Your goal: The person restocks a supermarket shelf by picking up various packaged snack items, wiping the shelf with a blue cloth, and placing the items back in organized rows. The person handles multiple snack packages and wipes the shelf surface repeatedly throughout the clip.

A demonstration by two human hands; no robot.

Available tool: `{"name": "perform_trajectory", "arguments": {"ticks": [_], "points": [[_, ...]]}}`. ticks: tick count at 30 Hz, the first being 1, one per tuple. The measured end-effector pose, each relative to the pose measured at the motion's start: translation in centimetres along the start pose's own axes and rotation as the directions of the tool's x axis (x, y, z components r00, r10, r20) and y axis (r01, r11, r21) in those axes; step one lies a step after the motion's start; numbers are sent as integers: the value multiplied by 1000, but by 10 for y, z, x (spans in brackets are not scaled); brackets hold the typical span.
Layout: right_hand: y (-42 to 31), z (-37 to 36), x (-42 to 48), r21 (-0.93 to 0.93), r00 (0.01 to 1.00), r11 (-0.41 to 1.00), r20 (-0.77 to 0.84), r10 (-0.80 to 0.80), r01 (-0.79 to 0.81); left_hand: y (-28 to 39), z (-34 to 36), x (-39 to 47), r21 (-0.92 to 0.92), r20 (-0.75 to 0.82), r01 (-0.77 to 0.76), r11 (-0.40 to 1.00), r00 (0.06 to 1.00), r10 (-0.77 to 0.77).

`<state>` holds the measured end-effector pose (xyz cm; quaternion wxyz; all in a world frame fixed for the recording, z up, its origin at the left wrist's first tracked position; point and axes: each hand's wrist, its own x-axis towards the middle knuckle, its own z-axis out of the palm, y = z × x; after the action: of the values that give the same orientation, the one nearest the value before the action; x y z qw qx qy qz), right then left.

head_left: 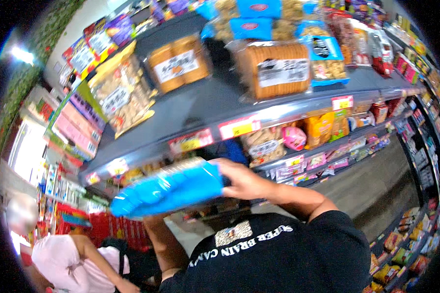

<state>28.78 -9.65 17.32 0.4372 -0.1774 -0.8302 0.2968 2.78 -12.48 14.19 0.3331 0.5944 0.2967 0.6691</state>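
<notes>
A glossy blue plastic snack package (pixel 168 190) is held flat in front of my chest, just off the shelf edge. Along its far side runs a pale ribbed strip, blurred. My right hand (pixel 242 179) grips its right end, thumb and fingers on either side. My left forearm (pixel 163 238) reaches up under the package, which hides most of my left hand (pixel 156 218). Beyond it, on the dark shelf (pixel 194 113), sit a bag of pale snack pieces (pixel 123 91), a pack of square biscuits (pixel 179 64) and a larger clear pack of stacked biscuits (pixel 278 69).
More blue snack bags (pixel 256 22) are piled at the back. Price tags (pixel 240 127) line the shelf edge. Lower shelves hold an orange bag (pixel 319 126) and a pink pack (pixel 294 138). Pink boxes (pixel 77 126) stand at left. A person in a light top (pixel 77 260) is at lower left.
</notes>
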Motion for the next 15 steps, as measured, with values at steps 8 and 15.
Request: {"name": "perform_trajectory", "arguments": {"ticks": [8, 15], "points": [[102, 62, -89, 228, 804, 772, 143, 577, -594, -85, -20, -57, 163, 273, 585, 794, 747, -606], [112, 92, -87, 414, 672, 568, 168, 721, -712, -128, -24, -67, -122, 353, 756, 643, 639, -683]]}}
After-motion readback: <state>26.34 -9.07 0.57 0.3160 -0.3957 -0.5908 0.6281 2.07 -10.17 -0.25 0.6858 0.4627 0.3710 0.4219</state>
